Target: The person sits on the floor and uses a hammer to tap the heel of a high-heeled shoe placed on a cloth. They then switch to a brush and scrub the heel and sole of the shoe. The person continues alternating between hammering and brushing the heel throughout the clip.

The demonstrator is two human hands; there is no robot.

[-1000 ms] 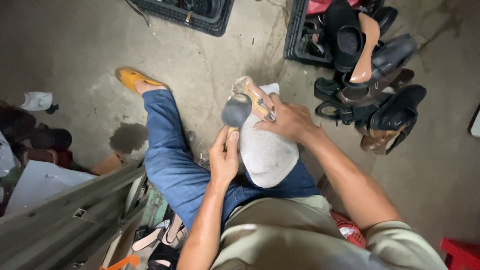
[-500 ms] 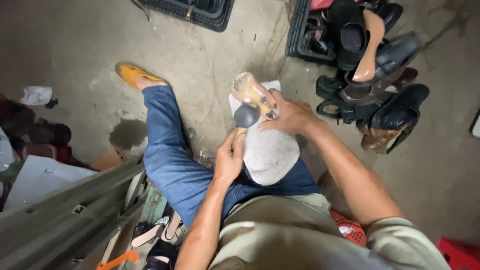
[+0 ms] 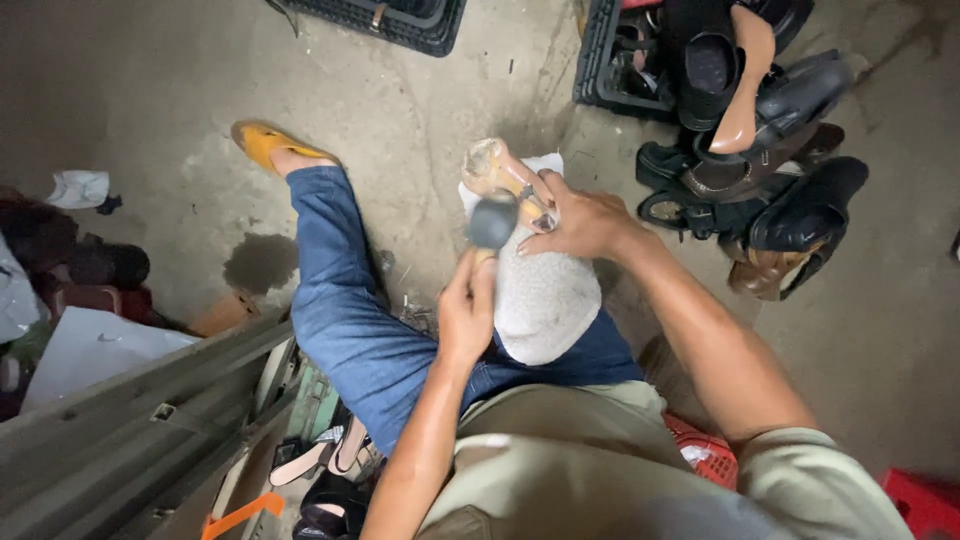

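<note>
Hammer head poised just over the shoe sole.
Left hand fisted on the handle below; right hand pinches the sole at its right edge, its long axis pointing away from the body.

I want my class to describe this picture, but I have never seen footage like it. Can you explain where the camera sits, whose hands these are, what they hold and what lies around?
There is no machine here. The camera is worn on a person's head and looks down at their own lap and hands. The left hand grips a hammer by its handle, with the dark head raised over the work. The right hand steadies a tan shoe that rests on a white cloth over the knee. The person sits on a concrete floor in blue jeans, with a yellow sandal on one foot. To the right lies a pile of dark shoes, beside a black crate.
</note>
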